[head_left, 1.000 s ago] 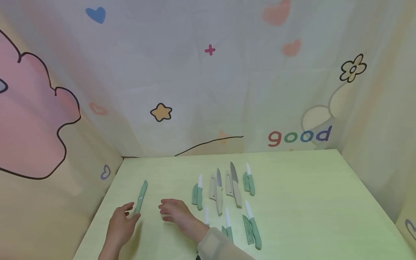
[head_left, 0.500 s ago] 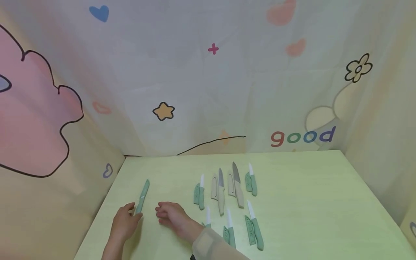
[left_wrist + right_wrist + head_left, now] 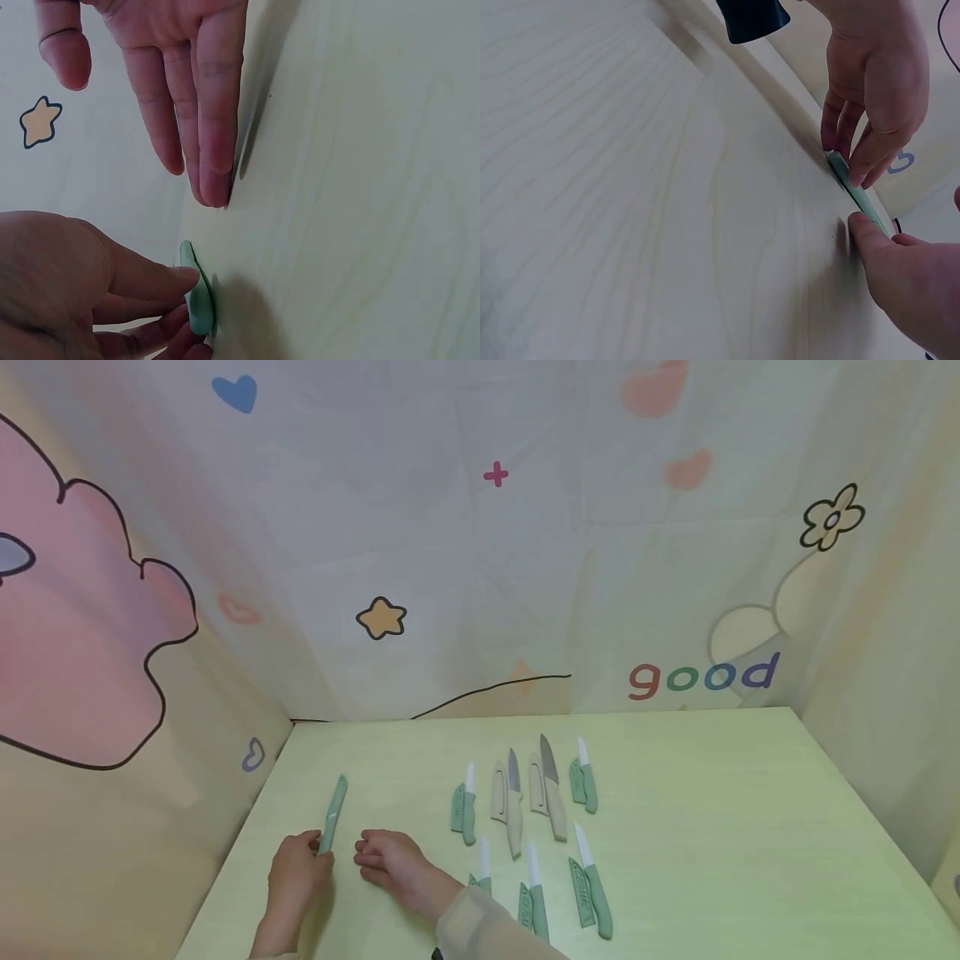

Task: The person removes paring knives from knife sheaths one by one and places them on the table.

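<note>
A green knife in its sheath (image 3: 337, 802) lies on the left part of the table, its tip pointing away. My left hand (image 3: 295, 877) pinches the near end of its handle (image 3: 199, 304) between thumb and fingers. To the right of the knife, my right hand (image 3: 397, 864) is held palm inward with loosely bent fingers and nothing in it. The left wrist view has the right hand's fingers (image 3: 214, 97) extended. In the right wrist view, the right thumb (image 3: 866, 232) overlaps the sheath's edge.
Several green-handled knives with white blades, such as one at the front right (image 3: 598, 902), lie unsheathed with green sheaths beside them. Among them are two beige-handled knives (image 3: 514, 827) with grey blades and beige sheaths (image 3: 537, 785). A printed curtain (image 3: 450, 543) hangs behind the table (image 3: 712, 827).
My left hand has closed in on the knife's handle and now pinches it. My right hand has moved slightly left, toward the knife. The view has shifted a little.
</note>
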